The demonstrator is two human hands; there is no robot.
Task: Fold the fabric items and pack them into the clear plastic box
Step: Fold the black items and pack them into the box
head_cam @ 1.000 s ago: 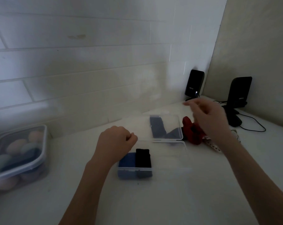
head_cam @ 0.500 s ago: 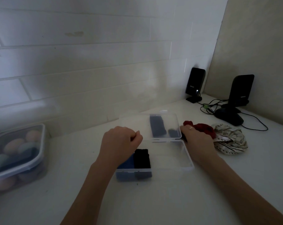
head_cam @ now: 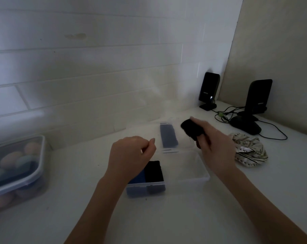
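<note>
The clear plastic box [head_cam: 201, 178] lies open on the white counter, its lid [head_cam: 183, 138] flipped back behind it. A folded blue piece [head_cam: 137, 176] and a folded black piece [head_cam: 154, 171] sit side by side in the box's left end. My left hand [head_cam: 130, 155] hovers over that end, loosely closed and holding nothing. My right hand [head_cam: 214, 143] is raised above the lid, shut on a dark bunched fabric item [head_cam: 191, 129]. A dark blue strip [head_cam: 167, 136] shows at the lid. A crumpled patterned white fabric [head_cam: 249, 150] lies to the right.
A lidded clear container [head_cam: 17, 166] with pastel rounded objects stands at the left. Two black speakers [head_cam: 209, 90] [head_cam: 258, 99], a black round base [head_cam: 246, 125] and cables [head_cam: 225, 115] occupy the back right corner. A tiled wall rises close behind the box.
My right hand went down beside the lid, took hold of a dark fabric item and lifted it above the lid. The red fabric is hidden now. My left hand stayed over the box.
</note>
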